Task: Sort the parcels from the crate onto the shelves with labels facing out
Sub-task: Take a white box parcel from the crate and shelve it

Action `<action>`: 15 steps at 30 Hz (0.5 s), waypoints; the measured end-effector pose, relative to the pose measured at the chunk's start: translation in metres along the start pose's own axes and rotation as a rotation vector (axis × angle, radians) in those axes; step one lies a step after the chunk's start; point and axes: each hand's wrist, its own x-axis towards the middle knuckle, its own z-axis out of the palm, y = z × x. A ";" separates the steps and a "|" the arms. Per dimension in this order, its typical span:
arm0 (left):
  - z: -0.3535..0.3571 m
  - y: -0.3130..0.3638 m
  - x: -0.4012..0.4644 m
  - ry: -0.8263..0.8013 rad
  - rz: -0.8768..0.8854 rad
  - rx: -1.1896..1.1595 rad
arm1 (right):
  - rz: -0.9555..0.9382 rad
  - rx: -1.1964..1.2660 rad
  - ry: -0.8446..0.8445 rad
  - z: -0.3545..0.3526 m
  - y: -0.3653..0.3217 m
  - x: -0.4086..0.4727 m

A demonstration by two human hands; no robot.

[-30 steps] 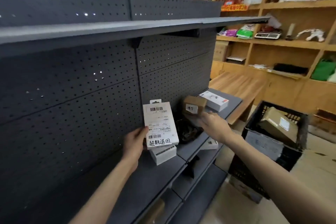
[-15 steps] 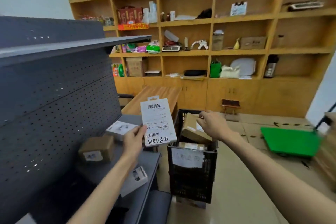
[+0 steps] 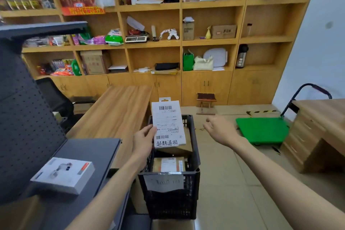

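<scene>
My left hand (image 3: 142,141) grips a flat white parcel (image 3: 168,123) by its lower left edge, upright above the crate, its barcode label and handwritten black characters facing me. The black plastic crate (image 3: 195,158) stands on the floor and holds brown cardboard parcels (image 3: 169,164); the top one shows a white label. My right hand (image 3: 220,129) hovers to the right of the crate, fingers spread, holding nothing. A white boxed parcel (image 3: 64,174) lies flat on the dark grey metal shelf (image 3: 89,147) at the lower left.
A wooden desk (image 3: 115,110) stands behind the shelf, with a black office chair (image 3: 56,99) beside it. A green platform trolley (image 3: 263,130) sits on the floor to the right, next to another wooden desk (image 3: 317,128). A large wooden wall unit (image 3: 181,41) fills the back.
My view has swung right, away from the grey shelf toward the crate. My right hand let go of a brown box on the shelf, passed over the crate and now hovers right of it. The white parcel stays in my left hand.
</scene>
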 end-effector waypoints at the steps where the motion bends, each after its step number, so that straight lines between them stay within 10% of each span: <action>1: 0.002 -0.002 0.018 -0.020 0.004 0.002 | 0.009 0.002 0.000 0.007 0.003 0.015; 15: 0.052 -0.042 0.266 -0.057 -0.124 0.049 | 0.151 0.154 -0.165 0.107 0.038 0.221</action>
